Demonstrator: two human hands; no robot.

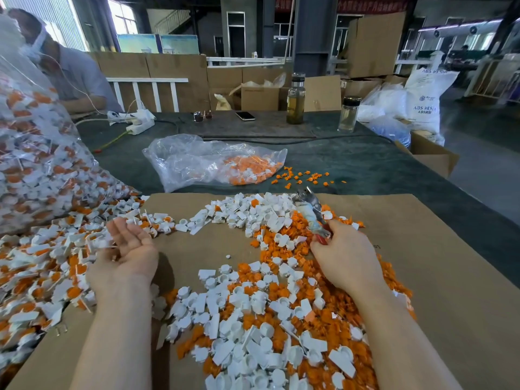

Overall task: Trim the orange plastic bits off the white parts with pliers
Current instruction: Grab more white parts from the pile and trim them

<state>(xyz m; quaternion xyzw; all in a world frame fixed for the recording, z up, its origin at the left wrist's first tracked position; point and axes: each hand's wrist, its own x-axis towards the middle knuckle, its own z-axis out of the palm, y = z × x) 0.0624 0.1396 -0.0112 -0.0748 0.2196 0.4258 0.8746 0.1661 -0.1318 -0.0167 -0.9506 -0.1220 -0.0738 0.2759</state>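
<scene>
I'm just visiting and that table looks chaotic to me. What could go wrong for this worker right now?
The metal pliers with red handles, gripped in the right hand, point over the pile while the open left hand reaches in close by; a nip seems possible. Trimmed white plastic parts lie mixed with loose orange plastic bits, so sorting mistakes are likely. Pieces near the brown cardboard sheet's edge could slide off.

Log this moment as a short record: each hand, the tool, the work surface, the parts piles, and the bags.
left hand: open, palm up, holding nothing
right hand: grips the pliers
pliers: tip points away from the person, over the pile
work surface: cardboard sheet
piles: loose white parts mixed with orange bits
bags: large full bag at left; flat clear bag beyond the cardboard
</scene>
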